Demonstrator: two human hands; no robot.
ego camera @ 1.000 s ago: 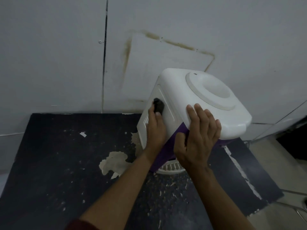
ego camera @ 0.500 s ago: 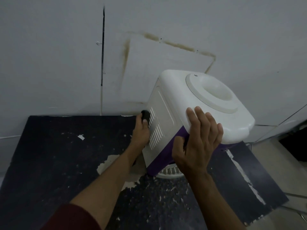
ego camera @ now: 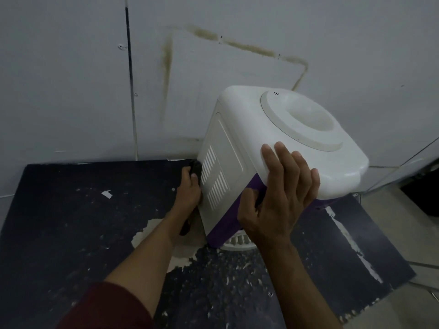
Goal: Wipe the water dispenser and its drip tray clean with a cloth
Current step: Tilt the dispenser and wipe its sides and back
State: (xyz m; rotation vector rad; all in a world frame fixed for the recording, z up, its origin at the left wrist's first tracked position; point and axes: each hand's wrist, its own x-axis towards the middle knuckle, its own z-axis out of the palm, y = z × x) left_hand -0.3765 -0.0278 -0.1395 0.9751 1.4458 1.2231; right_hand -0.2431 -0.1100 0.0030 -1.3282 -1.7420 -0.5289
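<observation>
Grey panelled wall [ego camera: 71,91] at the far side, brown stain lines on it. Dark table [ego camera: 59,222] with a worn top: white flecks and a pale peeled patch [ego camera: 142,233] near the middle.

White water dispenser [ego camera: 297,129] on the far right part of the table, close to the wall. It has a round recess on top, a vented side panel facing left and a purple front facing near. Leaning or just lens distortion: cannot tell.

Right hand [ego camera: 280,198] clasps the near top corner of the dispenser, fingers spread over the white top, thumb down on the purple front. Left hand [ego camera: 188,193], in a dark red sleeve [ego camera: 107,307], is at the far left edge of the vented panel, fingers curled round a dark cloth [ego camera: 196,170] held against that edge.

White slatted drip tray [ego camera: 237,241] sits at the foot of the purple front, partly hidden by the right wrist.
</observation>
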